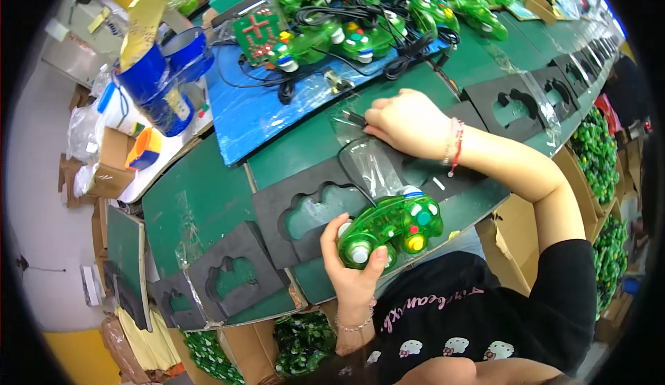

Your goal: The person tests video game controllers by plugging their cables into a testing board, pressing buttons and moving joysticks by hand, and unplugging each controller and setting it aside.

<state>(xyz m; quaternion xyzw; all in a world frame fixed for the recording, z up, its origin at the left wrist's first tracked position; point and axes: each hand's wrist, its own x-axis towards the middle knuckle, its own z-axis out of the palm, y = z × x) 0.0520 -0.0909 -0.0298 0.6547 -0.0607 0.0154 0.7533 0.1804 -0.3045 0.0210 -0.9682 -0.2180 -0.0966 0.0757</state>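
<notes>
My left hand (350,278) grips a translucent green game controller (390,233) by its left side, thumb and fingers wrapped around the shell. The buttons and grey stick face up. A thin black cable (344,165) loops from the controller toward my right hand (410,123), whose fingers are closed on the cable near its dark plug end (355,118). Just below that hand, clear plastic film (374,167) lies over the bench. Under the controller is a black foam piece (267,208) with a controller-shaped cutout.
Many green controllers with bundled black cables (353,39) are heaped on a blue mat (239,132) across the green bench. A green circuit board (255,35) stands among them. More foam pieces (232,274) line the bench. Blue containers (149,73) stand at left; boxes of controllers (305,340) sit below.
</notes>
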